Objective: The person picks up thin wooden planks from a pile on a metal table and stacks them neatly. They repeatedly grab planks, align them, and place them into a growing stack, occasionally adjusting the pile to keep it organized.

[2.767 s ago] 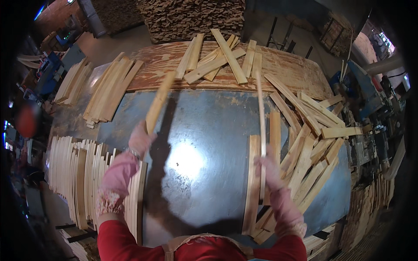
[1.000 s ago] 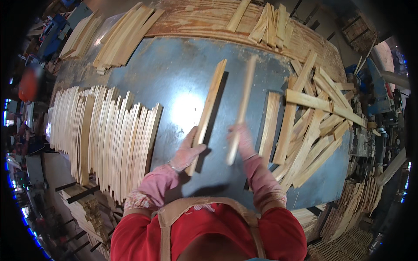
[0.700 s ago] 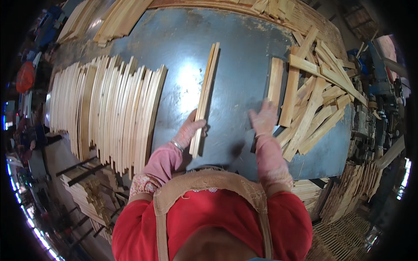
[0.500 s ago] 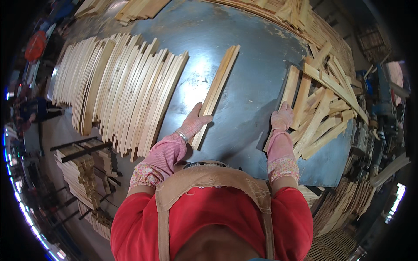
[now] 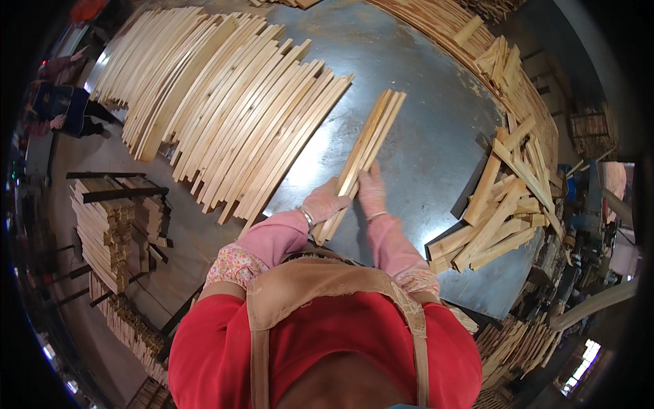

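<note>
Gloved in pink, my left hand (image 5: 324,202) is closed around the lower part of a few narrow wooden strips (image 5: 371,133), which lie side by side and slanted on the metal table (image 5: 429,129). My right hand (image 5: 372,193), gloved too, grips the right-hand strip of this group, a little farther up. The fingertips of both hands are partly hidden by the wood. To the left lies a long row of wooden strips (image 5: 252,109), set close together with uneven ends, apart from the group in my hands.
A jumbled pile of wood offcuts (image 5: 504,204) lies on the table's right side. More boards (image 5: 470,41) stand stacked along the far right. Racks of stacked wood (image 5: 102,232) stand on the floor at left. Another person (image 5: 65,109) is at the far left.
My right hand has moved left from the offcut pile, bringing a strip against those at my left hand. The view has shifted, and the row now sits higher in it.
</note>
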